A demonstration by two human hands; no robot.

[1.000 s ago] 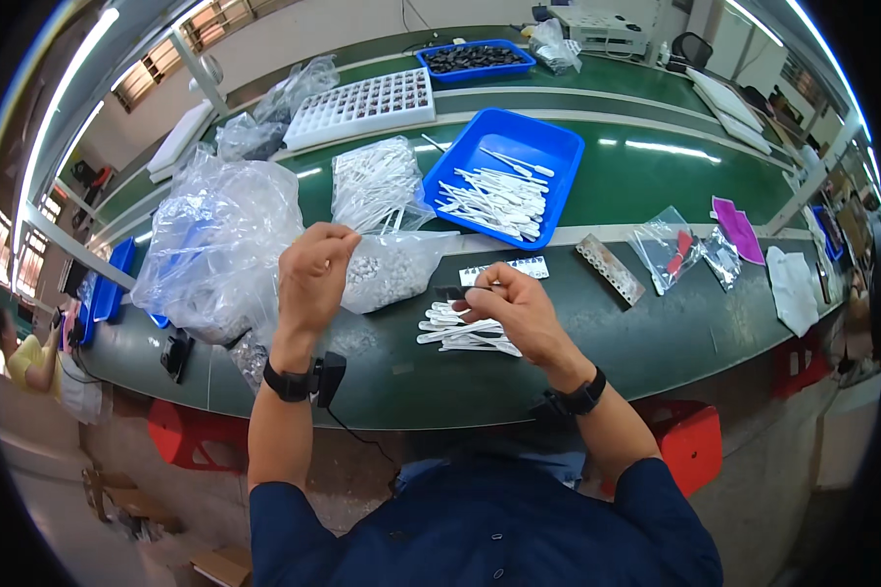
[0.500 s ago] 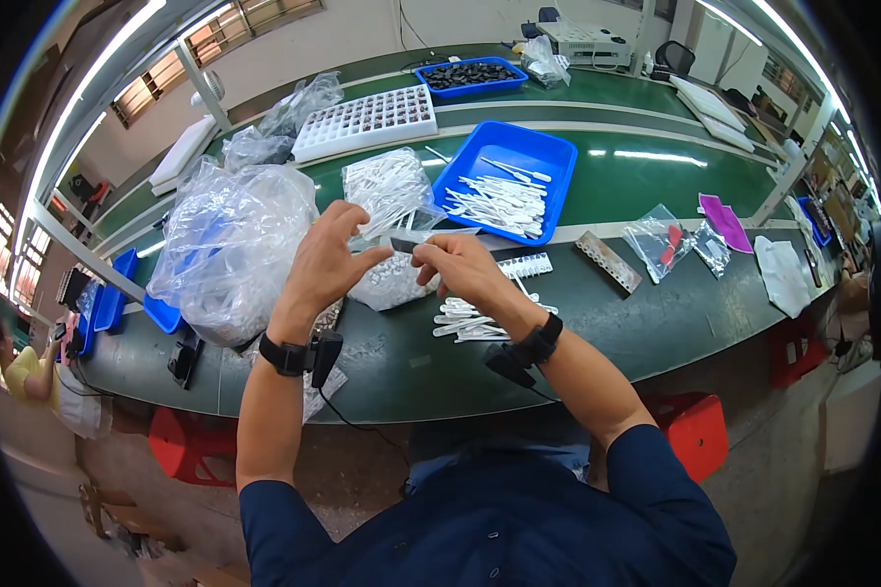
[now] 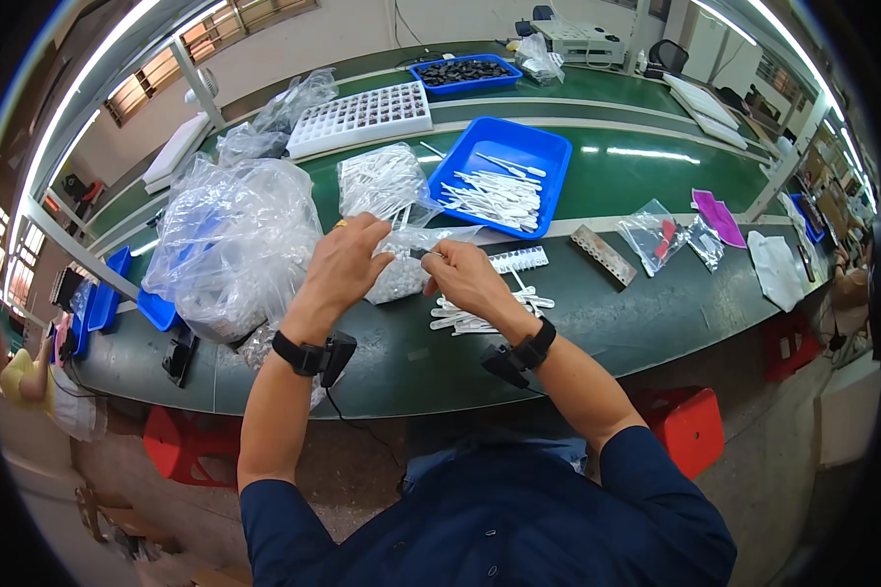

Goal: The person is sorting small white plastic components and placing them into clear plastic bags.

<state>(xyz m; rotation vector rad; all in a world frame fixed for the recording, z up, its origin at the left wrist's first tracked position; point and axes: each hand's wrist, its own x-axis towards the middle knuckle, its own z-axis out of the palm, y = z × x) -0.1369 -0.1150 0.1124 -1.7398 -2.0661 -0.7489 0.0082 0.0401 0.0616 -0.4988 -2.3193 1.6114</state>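
My right hand (image 3: 467, 281) is closed in a pinch on a small dark flat piece (image 3: 419, 253), mostly hidden by the fingers. To its left, my left hand (image 3: 346, 262) is bent over the edge of a clear bag of small white parts (image 3: 398, 280), thumb apart from the fingers; its fingertips are partly hidden. Just behind lies a clear bag of thin white sticks (image 3: 382, 181). A blue tray (image 3: 555, 166) holds many white plastic sticks (image 3: 494, 201). Below my right hand, more white sticks (image 3: 457, 317) lie loose on the green bench, near a white perforated strip (image 3: 519, 259).
A large clear plastic bag (image 3: 230, 240) bulges at left. Behind are a white foam tray (image 3: 360, 119) and a blue tray of black parts (image 3: 465, 73). A metal strip (image 3: 603, 256), small bags (image 3: 653, 238) and purple cloth (image 3: 718, 217) lie right. Red stools (image 3: 683, 430) stand below.
My left hand has moved right and down toward the bag of small white parts, its fingers more bent. My right hand keeps its pinch on the dark piece. The view has shifted slightly.
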